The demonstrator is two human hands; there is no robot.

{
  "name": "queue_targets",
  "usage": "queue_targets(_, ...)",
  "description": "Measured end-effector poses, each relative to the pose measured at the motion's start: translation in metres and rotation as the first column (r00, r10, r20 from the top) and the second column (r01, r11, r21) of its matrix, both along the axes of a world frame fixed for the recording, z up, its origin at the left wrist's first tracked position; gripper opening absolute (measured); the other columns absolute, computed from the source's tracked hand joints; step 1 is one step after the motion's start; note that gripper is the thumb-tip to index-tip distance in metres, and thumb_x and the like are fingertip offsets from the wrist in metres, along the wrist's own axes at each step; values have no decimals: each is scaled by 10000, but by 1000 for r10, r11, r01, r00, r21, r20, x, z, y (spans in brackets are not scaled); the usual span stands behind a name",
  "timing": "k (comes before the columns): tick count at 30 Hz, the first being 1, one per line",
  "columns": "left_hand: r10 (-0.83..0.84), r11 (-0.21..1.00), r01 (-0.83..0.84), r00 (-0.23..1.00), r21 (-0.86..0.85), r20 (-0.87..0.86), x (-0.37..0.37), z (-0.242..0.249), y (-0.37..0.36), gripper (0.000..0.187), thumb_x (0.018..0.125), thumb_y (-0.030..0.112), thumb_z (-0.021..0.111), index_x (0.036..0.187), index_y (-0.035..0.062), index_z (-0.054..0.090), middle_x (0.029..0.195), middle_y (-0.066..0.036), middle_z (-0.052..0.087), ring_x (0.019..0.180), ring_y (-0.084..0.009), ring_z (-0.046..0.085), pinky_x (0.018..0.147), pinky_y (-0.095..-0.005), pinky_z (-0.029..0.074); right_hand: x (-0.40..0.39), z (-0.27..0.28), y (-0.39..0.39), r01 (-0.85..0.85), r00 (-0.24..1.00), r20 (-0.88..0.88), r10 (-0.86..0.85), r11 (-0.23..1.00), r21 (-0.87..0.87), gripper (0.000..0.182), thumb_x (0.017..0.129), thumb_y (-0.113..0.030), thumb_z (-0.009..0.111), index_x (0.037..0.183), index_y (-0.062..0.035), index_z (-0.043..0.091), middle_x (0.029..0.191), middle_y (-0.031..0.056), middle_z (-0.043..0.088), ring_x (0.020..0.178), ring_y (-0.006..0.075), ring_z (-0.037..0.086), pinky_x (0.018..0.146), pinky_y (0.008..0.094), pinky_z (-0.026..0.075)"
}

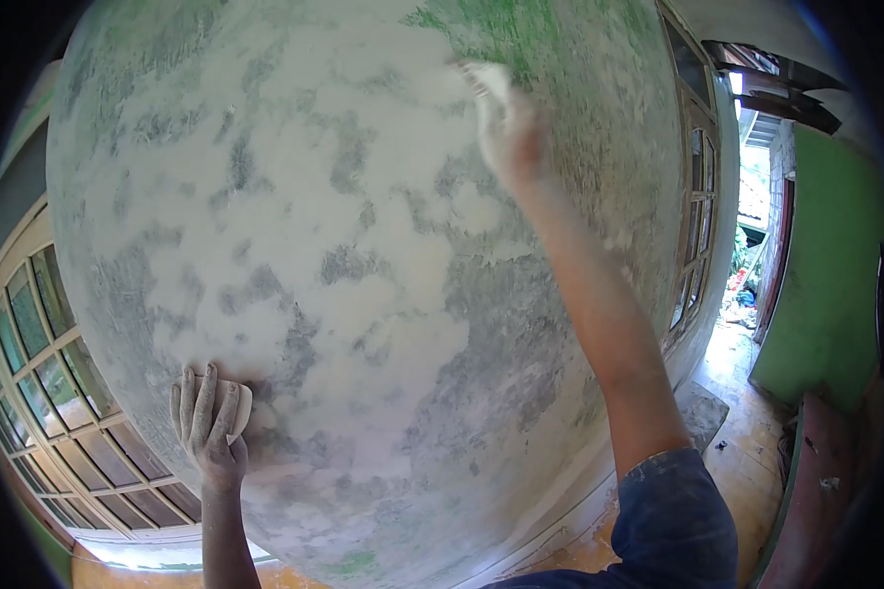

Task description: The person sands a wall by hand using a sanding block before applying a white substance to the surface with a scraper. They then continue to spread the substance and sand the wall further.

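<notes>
A wall [354, 334] with patchy white filler over grey and traces of green fills the middle of the view. Low on its left side, my left hand [206, 432], dusted with powder, presses a flat white piece with a rounded corner [242, 410] to the surface, fingers laid over it. Up high, my right hand [513, 137] is closed round another whitish flat piece [496, 80] against the wall, beside the green patch. Motion blurs that hand, and the exact kind of either piece does not show.
Paned windows [59, 383] stand to the left, and a wooden-framed window [695, 216] is set at the right. Farther right are a bright doorway [751, 196] and a green panel [825, 265]. A grey block [702, 417] sits on the tiled floor [742, 471].
</notes>
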State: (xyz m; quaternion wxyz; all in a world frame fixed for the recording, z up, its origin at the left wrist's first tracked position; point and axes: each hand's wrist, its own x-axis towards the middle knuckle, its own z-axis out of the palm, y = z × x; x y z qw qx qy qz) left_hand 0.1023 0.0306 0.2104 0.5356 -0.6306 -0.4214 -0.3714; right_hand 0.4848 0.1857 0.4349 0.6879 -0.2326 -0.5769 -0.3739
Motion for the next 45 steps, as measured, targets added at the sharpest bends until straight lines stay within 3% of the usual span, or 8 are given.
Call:
queue_targets(14,10,1000,-10,1000,1,4,-4,-3,3,295,940,157,382,1131,121,605,1295,-150,535,1266,-398,423,1047,-553,298,5,-10,15,-156,940,330,91,971,178,143,913,-106,536,1012,-34,610,903,151,664,726,178,661,568,282,556)
queue_targets(16,15,1000,-15,1000,-2,3,-1,-1,1,297,940,152,382,1135,122,603,1295,-150,535,1268,-396,422,1048,-552,299,17,2,-8,32,997,-54,-57,921,-387,136,901,-104,557,1002,-32,613,918,156,666,749,176,666,589,281,561)
queue_targets(22,23,1000,-23,1000,10,-3,-1,-2,2,309,925,125,387,1149,128,600,1304,-144,530,1278,-384,413,1051,-551,297,-11,-16,8,-165,963,252,96,949,267,149,886,-69,562,1016,-105,625,922,26,683,707,154,660,610,280,564)
queue_targets(26,20,1000,-20,1000,7,7,-1,-4,3,335,899,88,389,1161,129,594,1315,-141,521,1283,-383,408,1055,-553,292,8,-5,-13,128,990,1,-141,898,-421,216,883,-72,561,1089,-129,584,862,26,666,705,149,633,579,223,543)
queue_targets(29,24,1000,-24,1000,7,-2,-1,-3,2,351,889,72,386,1169,128,591,1319,-140,519,1284,-384,406,1057,-554,288,-14,-15,12,-128,991,67,117,976,177,181,877,-107,582,1057,-87,583,884,96,660,660,190,632,521,275,541)
queue_targets(35,17,1000,-17,1000,9,-2,-4,-5,5,338,911,98,382,1174,129,592,1321,-141,516,1286,-384,403,1057,-555,285,14,1,21,49,964,-250,-86,987,-150,118,875,-100,571,978,-105,628,864,85,674,734,168,649,560,260,548)
queue_targets(38,50,999,-50,999,-1,-4,-5,-5,5,334,930,129,368,1179,127,590,1324,-142,513,1286,-390,399,1059,-558,277,-13,8,34,-166,985,19,170,926,339,122,877,-110,574,984,-117,632,833,70,675,715,145,643,540,239,536)
queue_targets(45,18,1000,-18,1000,-17,-6,-8,-8,5,345,937,153,352,1187,129,589,1329,-148,509,1294,-405,383,1064,-562,258,12,18,24,-35,999,-34,40,987,159,140,877,-141,596,1004,-109,643,820,56,680,518,135,591,426,245,481)
